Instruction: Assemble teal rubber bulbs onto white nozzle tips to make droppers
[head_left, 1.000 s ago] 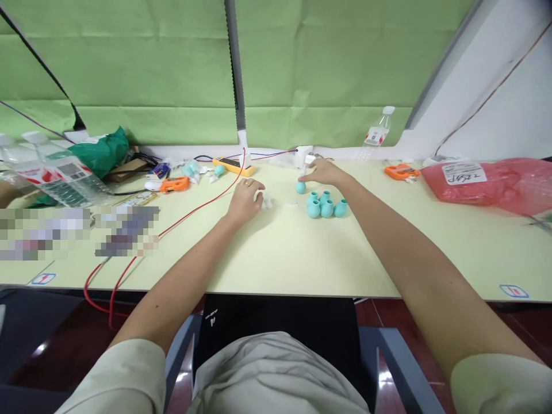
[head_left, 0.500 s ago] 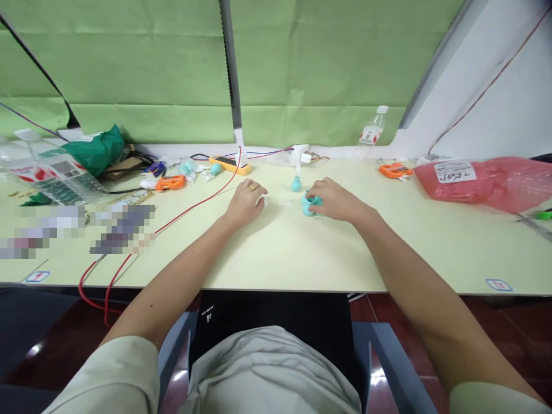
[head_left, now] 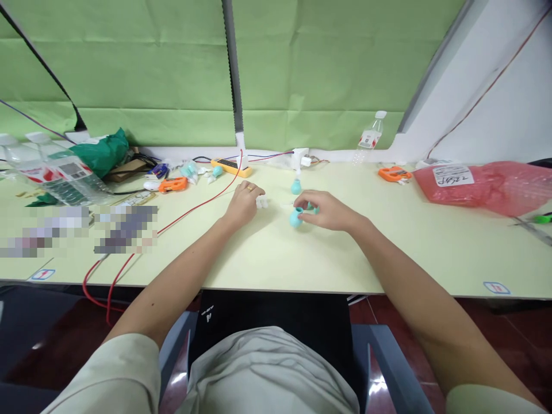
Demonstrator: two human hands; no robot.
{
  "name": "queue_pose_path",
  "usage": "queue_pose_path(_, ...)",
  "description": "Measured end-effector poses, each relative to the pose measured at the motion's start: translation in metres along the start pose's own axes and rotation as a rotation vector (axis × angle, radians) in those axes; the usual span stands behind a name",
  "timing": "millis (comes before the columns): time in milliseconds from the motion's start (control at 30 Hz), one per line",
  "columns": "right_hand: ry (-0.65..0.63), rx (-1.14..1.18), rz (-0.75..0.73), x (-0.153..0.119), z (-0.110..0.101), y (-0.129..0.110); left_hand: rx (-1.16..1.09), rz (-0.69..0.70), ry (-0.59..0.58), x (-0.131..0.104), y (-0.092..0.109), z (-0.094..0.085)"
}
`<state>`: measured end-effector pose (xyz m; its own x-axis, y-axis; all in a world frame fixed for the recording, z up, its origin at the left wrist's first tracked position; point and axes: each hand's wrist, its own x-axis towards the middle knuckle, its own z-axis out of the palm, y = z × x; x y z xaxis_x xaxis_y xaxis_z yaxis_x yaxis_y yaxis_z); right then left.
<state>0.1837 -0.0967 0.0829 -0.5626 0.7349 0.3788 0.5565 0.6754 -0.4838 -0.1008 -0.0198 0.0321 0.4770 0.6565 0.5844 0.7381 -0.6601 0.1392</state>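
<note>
My right hand (head_left: 323,210) pinches a round turquoise rubber bulb (head_left: 295,218) by its neck, the bulb's open mouth facing up. More turquoise pieces (head_left: 314,209) lie under the fingers, partly hidden. Just behind, a second turquoise bulb (head_left: 295,187) stands upright with a clear tip on top. My left hand (head_left: 245,202), with a ring on one finger, rests on the table with its fingers loosely extended. Small whitish translucent pieces (head_left: 261,202) lie by its fingertips; I cannot tell whether it touches them. A thin clear piece (head_left: 286,204) lies between the hands.
A red cable (head_left: 194,208) crosses the left side of the table (head_left: 276,259). Further left are plastic bottles (head_left: 64,175), an orange tool (head_left: 173,184) and a yellow multimeter (head_left: 230,167). Rightward lie another orange tool (head_left: 394,173) and a red plastic bag (head_left: 483,187); a bottle (head_left: 371,135) stands behind.
My right hand has moved left and slightly nearer with the turquoise bulb. My left hand has drawn back a little to the left, showing more of the whitish pieces.
</note>
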Motion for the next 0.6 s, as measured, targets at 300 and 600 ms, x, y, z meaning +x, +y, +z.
queue_pose_path(300, -0.258, 0.093, -0.002, 0.003, 0.027, -0.010, -0.029, 0.002, 0.003, -0.002, 0.004, -0.001)
queue_pose_path(600, 0.255, 0.118, 0.090, 0.005, 0.005, 0.001, 0.050, 0.026, -0.042, 0.000, 0.006, 0.004)
